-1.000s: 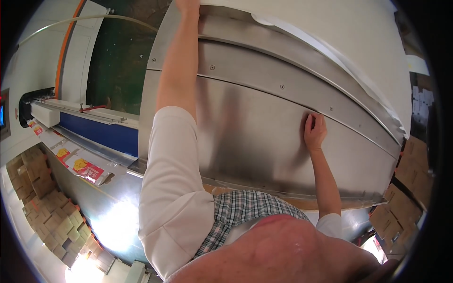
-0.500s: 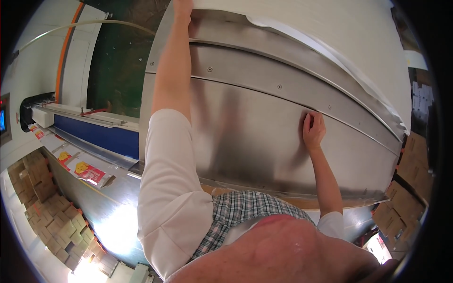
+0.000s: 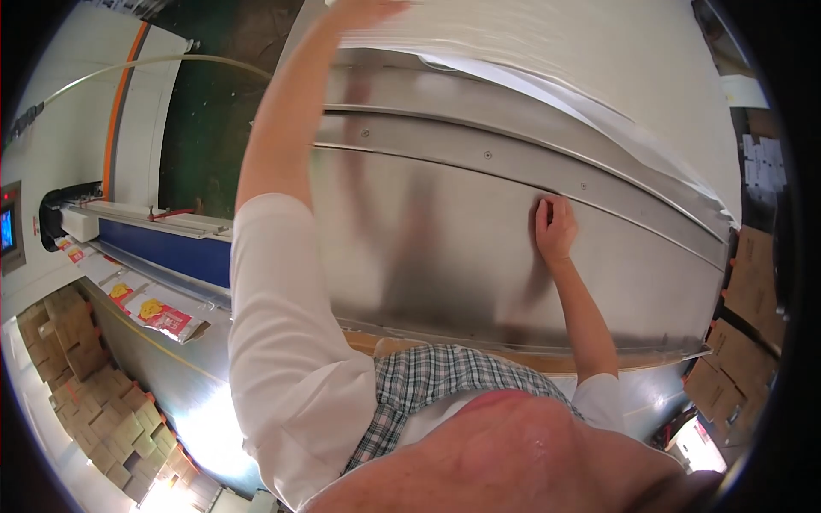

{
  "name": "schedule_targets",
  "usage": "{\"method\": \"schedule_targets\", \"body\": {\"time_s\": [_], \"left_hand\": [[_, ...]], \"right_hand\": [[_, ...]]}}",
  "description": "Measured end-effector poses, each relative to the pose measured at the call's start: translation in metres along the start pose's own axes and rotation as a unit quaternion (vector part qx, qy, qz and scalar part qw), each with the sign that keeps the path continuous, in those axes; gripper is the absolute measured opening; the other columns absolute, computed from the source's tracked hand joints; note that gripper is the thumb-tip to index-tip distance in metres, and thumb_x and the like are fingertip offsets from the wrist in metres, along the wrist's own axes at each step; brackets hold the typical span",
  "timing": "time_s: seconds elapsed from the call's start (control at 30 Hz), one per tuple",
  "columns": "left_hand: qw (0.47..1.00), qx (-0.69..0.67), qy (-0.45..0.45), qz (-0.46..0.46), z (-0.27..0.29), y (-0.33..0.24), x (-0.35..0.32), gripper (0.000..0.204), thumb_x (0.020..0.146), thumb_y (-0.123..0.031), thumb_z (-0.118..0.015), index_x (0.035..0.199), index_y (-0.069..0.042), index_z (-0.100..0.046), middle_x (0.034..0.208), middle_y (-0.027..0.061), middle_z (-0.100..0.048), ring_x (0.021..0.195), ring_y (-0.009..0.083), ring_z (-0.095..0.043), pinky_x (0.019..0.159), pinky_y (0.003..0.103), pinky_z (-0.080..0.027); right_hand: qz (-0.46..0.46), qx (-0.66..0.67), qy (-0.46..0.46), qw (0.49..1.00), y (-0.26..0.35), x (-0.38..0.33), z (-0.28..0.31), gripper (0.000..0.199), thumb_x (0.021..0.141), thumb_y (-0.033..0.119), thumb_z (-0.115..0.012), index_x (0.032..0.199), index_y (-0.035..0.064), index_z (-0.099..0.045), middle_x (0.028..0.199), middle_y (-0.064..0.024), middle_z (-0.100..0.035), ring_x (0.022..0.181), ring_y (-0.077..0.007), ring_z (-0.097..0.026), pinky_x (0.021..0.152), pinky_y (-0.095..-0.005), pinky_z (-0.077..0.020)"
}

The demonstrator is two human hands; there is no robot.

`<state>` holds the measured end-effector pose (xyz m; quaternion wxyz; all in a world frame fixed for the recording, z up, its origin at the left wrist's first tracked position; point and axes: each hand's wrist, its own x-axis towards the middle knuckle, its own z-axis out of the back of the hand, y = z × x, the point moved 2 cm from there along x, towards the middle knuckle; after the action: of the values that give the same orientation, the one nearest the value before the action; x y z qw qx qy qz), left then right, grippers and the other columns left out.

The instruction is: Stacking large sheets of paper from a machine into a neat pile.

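My left hand is at the top edge of the head view, partly cut off and blurred, over a broad white sheet. Its fingers point right, but what they do cannot be made out. The sheet has a loose, wavy near edge lying along a stainless steel worktop. On that metal, to the right, rests my right hand with its fingers curled into a loose fist. Nothing shows in it.
A conveyor with a blue belt runs at the left, beside printed red and white packaging. Stacked cardboard boxes stand at lower left and right. A pale hose arches at upper left.
My left hand has swung from the sheet's left end to the right across it. My right hand stays curled on the metal. The view has shifted slightly.
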<state>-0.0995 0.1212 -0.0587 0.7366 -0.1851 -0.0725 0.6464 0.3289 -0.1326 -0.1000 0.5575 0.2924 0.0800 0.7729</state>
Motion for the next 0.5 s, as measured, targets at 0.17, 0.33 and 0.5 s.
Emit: {"method": "schedule_targets", "body": {"time_s": [0.17, 0.33, 0.5], "left_hand": [[0.995, -0.032, 0.093, -0.003, -0.019, -0.114, 0.014, 0.077, 0.068, -0.071, -0.049, 0.108, -0.005, -0.058, 0.103, 0.0156, -0.060, 0.099, 0.0297, -0.054, 0.086, 0.036, -0.041], [0.985, 0.164, 0.020, -0.042, -0.034, -0.142, -0.012, 0.097, 0.055, -0.062, -0.066, 0.131, -0.011, -0.032, 0.130, 0.0130, -0.040, 0.121, 0.0259, -0.037, 0.098, 0.049, -0.026], [0.992, 0.122, 0.005, -0.027, -0.041, -0.136, -0.028, 0.091, 0.054, -0.052, -0.071, 0.130, -0.017, -0.034, 0.130, 0.0075, -0.041, 0.122, 0.0313, -0.033, 0.098, 0.058, -0.020]], "right_hand": [[0.012, -0.006, -0.016, 1.000, -0.001, -0.002, -0.004, 0.004, 0.078, 0.011, -0.055, 0.080, 0.0080, -0.053, 0.069, -0.0075, -0.051, 0.060, -0.0253, -0.052, 0.050, -0.0344, -0.0423], [-0.013, 0.007, -0.007, 1.000, -0.005, -0.004, 0.004, 0.004, 0.079, 0.011, -0.055, 0.081, 0.0083, -0.053, 0.071, -0.0083, -0.052, 0.061, -0.0267, -0.053, 0.052, -0.0354, -0.0431], [-0.016, 0.114, 0.063, 0.991, -0.015, 0.036, -0.003, 0.010, 0.080, 0.013, -0.055, 0.086, 0.0052, -0.054, 0.079, -0.0133, -0.056, 0.070, -0.0325, -0.055, 0.060, -0.0382, -0.0442]]}}
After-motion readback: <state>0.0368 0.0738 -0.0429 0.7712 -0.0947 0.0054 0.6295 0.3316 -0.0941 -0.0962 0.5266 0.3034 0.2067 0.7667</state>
